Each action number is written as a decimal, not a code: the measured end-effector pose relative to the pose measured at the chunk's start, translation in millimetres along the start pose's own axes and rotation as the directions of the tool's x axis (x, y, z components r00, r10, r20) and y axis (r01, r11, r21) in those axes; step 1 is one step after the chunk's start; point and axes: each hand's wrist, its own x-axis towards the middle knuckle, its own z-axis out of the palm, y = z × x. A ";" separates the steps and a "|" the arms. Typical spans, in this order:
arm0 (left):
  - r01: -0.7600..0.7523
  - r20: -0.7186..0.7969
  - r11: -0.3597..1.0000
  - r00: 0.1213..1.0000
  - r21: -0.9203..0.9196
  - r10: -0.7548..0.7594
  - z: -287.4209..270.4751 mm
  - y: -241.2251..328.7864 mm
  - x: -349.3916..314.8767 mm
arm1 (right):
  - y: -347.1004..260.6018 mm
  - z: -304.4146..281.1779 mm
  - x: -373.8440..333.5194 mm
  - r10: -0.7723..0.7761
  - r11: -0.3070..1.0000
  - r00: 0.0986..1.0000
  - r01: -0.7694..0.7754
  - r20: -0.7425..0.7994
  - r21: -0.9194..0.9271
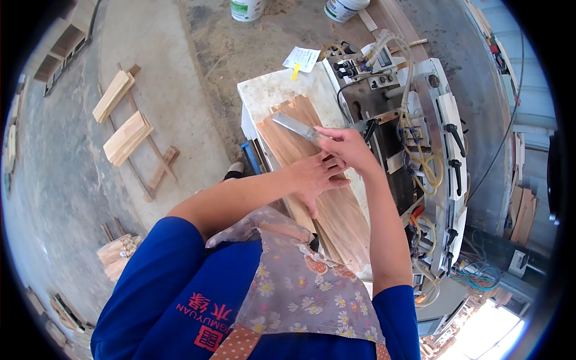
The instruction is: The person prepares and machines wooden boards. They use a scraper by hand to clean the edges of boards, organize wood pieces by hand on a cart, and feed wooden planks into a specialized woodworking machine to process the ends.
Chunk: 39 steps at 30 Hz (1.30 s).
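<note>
A stack of long, light brown wooden boards (342, 219) lies at a slant in front of me on a white-topped bench (258, 90). My left hand (315, 177) rests flat on the top board with its fingers spread. Just beyond it, my right hand (348, 150) is closed around one end of a flat grey metal blade (294, 125). That blade reaches up and left over the far part of the boards; its gripped end is hidden by my fingers, and I cannot tell whether it touches the wood.
A machine (393, 120) with hoses and black levers stands close on the right. A paper sheet (303, 59) lies at the bench's far edge. Wood strips (129, 138) sit on a floor rack to the left. Two buckets (247, 9) stand at the far side.
</note>
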 end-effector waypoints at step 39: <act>0.050 0.237 0.975 0.971 -0.217 0.003 8.5 -4.4 2.9 | 19.0 26.6 -35.3 -0.079 0.982 0.988 0.100 -0.131 0.161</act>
